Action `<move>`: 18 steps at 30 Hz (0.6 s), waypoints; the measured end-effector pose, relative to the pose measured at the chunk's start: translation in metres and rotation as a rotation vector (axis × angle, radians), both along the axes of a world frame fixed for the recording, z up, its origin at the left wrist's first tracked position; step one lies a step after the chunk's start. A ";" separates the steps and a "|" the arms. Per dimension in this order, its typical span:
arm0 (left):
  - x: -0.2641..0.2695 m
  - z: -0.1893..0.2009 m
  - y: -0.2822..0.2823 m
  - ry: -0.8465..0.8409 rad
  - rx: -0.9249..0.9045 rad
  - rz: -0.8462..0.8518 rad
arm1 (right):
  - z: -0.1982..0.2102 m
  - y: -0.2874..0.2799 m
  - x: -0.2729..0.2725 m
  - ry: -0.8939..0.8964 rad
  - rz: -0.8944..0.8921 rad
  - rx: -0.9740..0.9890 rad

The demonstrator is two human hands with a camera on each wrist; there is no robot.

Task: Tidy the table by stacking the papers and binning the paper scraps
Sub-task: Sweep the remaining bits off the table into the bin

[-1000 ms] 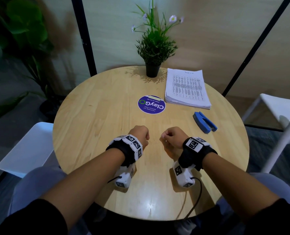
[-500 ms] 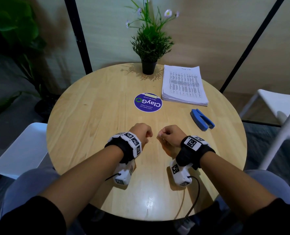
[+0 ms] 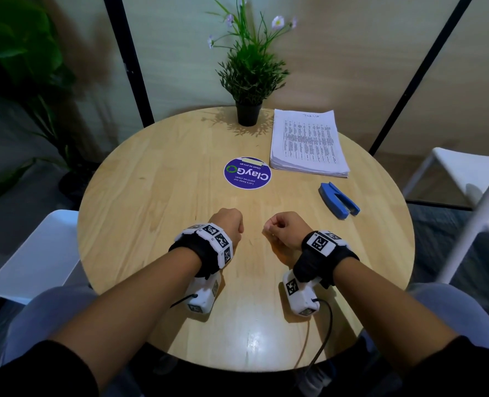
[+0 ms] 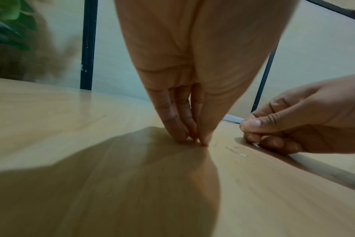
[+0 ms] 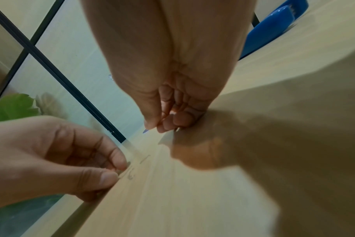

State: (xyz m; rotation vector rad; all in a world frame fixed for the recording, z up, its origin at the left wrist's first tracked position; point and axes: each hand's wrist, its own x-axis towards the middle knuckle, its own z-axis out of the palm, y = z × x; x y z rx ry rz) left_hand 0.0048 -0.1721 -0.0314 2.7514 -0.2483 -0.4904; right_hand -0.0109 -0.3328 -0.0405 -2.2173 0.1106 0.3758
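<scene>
A neat stack of printed papers (image 3: 307, 143) lies at the back right of the round wooden table (image 3: 151, 196). My left hand (image 3: 229, 222) and right hand (image 3: 283, 227) rest side by side near the table's front middle, a small gap between them. Both are curled into loose fists with their fingertips down on the wood. In the left wrist view the left fingertips (image 4: 192, 137) are bunched together on the table. The right hand's fingers (image 5: 172, 121) are folded under the thumb. I see nothing plainly held in either. Tiny thin bits (image 4: 236, 152) lie on the wood between the hands.
A blue stapler (image 3: 339, 199) lies right of centre, in front of the papers. A round purple sticker (image 3: 247, 173) sits mid-table, with a potted plant (image 3: 249, 81) behind it. White chairs stand at the left (image 3: 37, 253) and right (image 3: 461, 173).
Both hands stay curled in the same place on the table. Only the head view has shifted a little.
</scene>
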 end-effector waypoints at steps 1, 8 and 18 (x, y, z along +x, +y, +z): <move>-0.001 -0.001 -0.002 0.003 -0.007 0.005 | 0.000 0.000 0.000 -0.001 0.001 -0.009; -0.004 0.001 -0.013 0.033 -0.098 -0.031 | 0.004 0.002 0.000 0.028 0.013 -0.047; -0.005 0.002 -0.013 0.054 -0.104 0.010 | 0.011 0.004 0.007 0.082 0.062 -0.103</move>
